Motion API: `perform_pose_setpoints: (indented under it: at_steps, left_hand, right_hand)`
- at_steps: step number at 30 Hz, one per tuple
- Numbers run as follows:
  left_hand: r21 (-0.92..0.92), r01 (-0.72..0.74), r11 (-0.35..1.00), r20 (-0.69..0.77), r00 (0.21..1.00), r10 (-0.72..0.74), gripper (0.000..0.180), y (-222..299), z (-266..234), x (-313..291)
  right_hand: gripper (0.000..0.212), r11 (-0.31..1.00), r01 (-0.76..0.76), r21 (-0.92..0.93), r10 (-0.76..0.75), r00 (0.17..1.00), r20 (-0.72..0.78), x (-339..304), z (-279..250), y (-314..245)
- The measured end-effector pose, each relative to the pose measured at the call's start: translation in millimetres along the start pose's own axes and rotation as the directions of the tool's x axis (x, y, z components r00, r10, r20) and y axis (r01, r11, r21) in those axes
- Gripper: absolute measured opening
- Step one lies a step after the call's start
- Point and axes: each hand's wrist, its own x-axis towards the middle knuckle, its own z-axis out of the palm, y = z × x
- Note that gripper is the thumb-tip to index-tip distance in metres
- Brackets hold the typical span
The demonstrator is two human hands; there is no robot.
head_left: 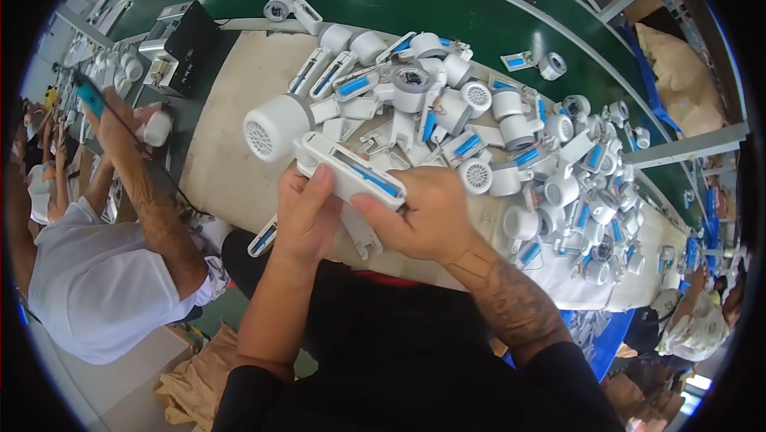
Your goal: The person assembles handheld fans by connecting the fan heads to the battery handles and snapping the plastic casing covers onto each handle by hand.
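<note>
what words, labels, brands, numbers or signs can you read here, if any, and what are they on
None reads clearly.
Black box: pale marks on its side, too small to read.
Blue strip in the white handle between left hand and right hand: no lettering can be made out.
White housings: none legible.

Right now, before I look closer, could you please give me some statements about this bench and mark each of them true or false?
1. The left hand and the right hand hold a white handle. True.
2. The slot of that handle is empty. False: a blue cell lies in it.
3. A black box stands to the left of the pile. True.
4. The near co-worker at left wears a black shirt. False: the shirt is white.
5. The surface beyond the pile is green. True.
</note>
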Motion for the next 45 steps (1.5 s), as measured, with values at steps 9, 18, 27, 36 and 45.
perform_pose_setpoints:
  at_steps: [9, 18, 27, 36, 45]
  left_hand:
    - [-0.095, -0.065, 0.993, -0.010, 0.998, 0.065, 0.038, -7.4, 27.4, 2.0]
    - [0.123, -0.144, 0.982, -0.193, 0.967, 0.166, 0.029, -13.5, 49.5, 2.8]
    - [-0.140, -0.041, 0.989, 0.077, 0.996, 0.052, 0.042, -1.4, 63.6, 1.0]
    - [-0.388, -0.001, 0.922, 0.512, 0.832, 0.216, 0.044, 9.8, 71.4, 0.4]
    - [-0.212, -0.055, 0.976, 0.221, 0.970, 0.103, 0.041, 30.4, 90.0, 0.4]
  right_hand:
    - [0.036, 0.996, 0.074, 0.051, -0.071, 0.996, -0.056, 3.7, -11.2, -1.2]
    - [0.039, 0.987, -0.114, 0.110, 0.115, 0.993, -0.005, -10.2, -18.5, -12.0]
    - [0.030, 0.979, 0.193, -0.060, -0.202, 0.934, -0.294, -15.9, -30.2, -24.5]
    - [0.039, 0.843, 0.427, -0.327, -0.512, 0.824, -0.244, -20.1, -54.2, -53.7]
    - [0.038, 0.924, 0.330, -0.195, -0.372, 0.892, -0.255, -25.4, -74.2, -55.1]
